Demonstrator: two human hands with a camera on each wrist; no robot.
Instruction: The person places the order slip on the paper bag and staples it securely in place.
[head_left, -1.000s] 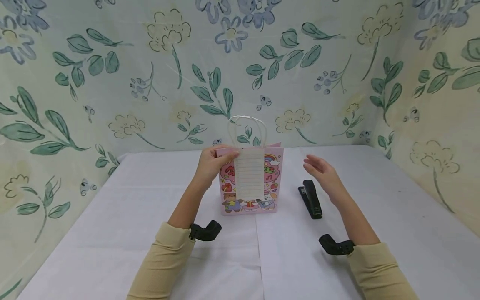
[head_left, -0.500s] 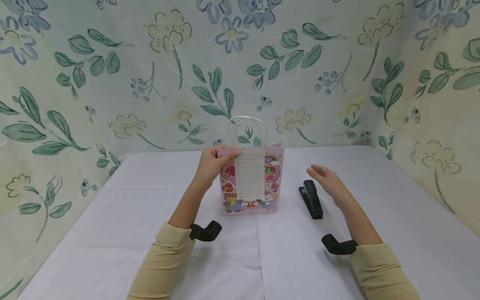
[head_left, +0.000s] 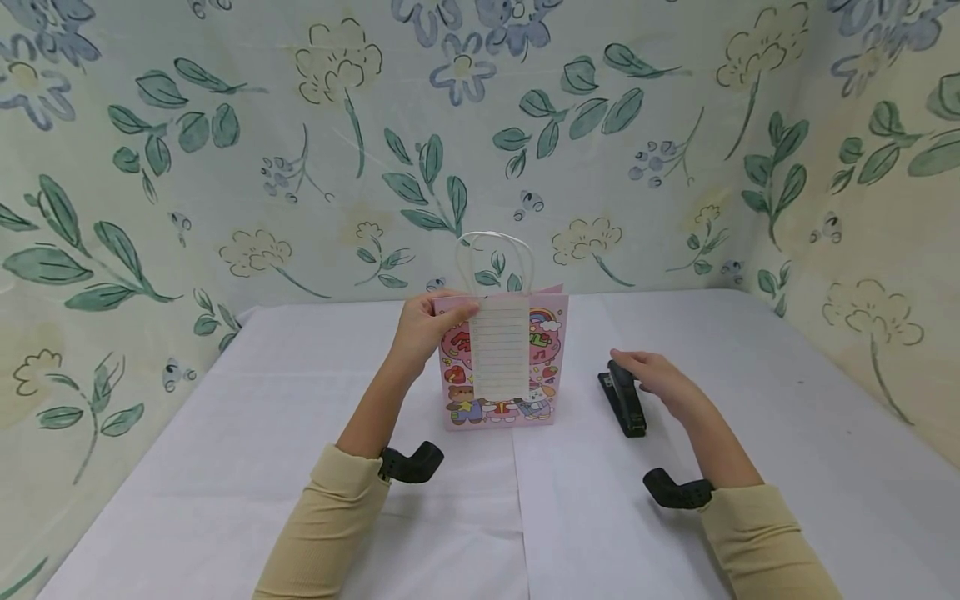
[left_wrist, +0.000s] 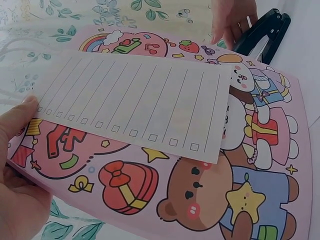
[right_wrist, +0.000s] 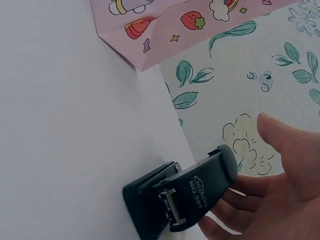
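Note:
My left hand pinches the top left edge of a pink paper gift bag printed with cartoon animals, which stands upright. The same thumb presses a lined white checklist paper flat against the bag's front; small boxes run down one side of it in the left wrist view. To the right, a black stapler lies on the table. My right hand is at the stapler's far end. In the right wrist view its fingers reach behind the stapler's body, while the thumb stands apart from it.
White cloth with a seam covers the table. A floral curtain hangs behind and along the sides. The bag's white twisted handles stick up above its top. Black cameras sit on both wrists.
My right hand has come down from above and beyond the stapler to the stapler's far end. The left hand, the bag and the paper stay in place.

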